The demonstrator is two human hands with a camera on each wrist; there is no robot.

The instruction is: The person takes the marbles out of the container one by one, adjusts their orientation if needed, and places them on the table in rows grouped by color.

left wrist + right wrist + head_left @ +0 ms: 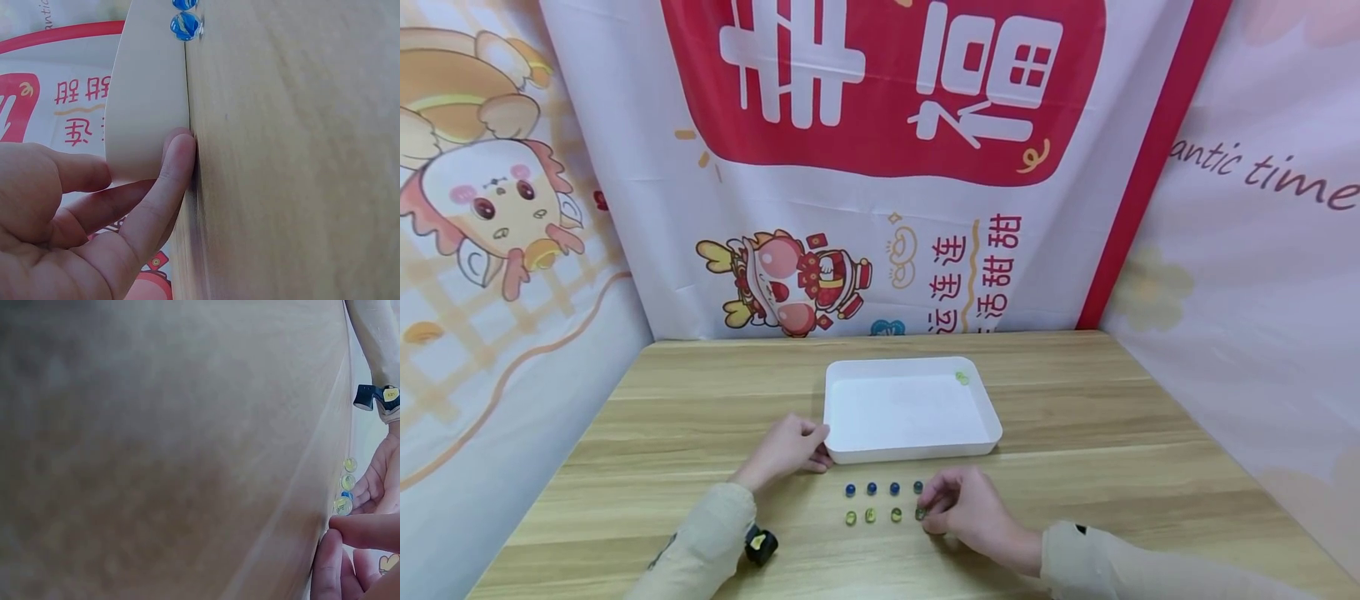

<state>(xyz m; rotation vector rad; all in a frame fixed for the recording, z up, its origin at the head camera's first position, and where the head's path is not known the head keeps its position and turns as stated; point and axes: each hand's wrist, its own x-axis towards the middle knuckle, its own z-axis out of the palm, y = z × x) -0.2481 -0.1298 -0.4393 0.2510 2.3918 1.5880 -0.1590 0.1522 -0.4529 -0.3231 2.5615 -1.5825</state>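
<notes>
A shallow white tray (910, 408) lies on the wooden table. At its front left corner, my left hand (786, 450) grips it, thumb at the rim and fingers low on the wall (147, 94). Two short rows of glass marbles lie in front of the tray: blue marbles (872, 489) behind, yellow-green marbles (870, 516) nearer me. My right hand (970, 508) pinches the yellowish marble (921, 514) at the right end of the front row, which the fingers partly hide. Beside those fingertips is the last blue marble (918, 486).
Some yellow-green marbles (962, 378) sit in the tray's far right corner. The wooden table (722, 383) runs back to a printed curtain (887, 192). A small black camera (761, 546) is strapped to my left wrist.
</notes>
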